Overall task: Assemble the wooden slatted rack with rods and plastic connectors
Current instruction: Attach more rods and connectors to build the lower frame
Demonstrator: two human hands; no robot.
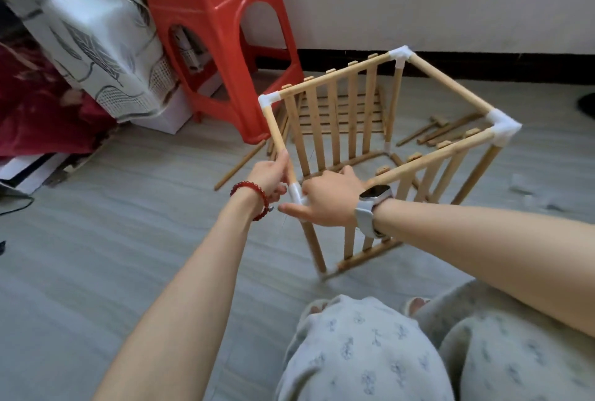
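A wooden rack frame stands on the grey floor, with two upright slatted panels and white plastic connectors at its top corners. At the near corner a white connector joins a top rod and a leg. My left hand grips that top rod just above the connector. My right hand is wrapped over the connector and the near slatted panel's top rail, thumb pointing left under it.
A red plastic stool stands at the back left beside a cloth-covered piece of furniture. Another slatted panel lies flat on the floor behind the frame. Loose rods lie at the right and one at the left.
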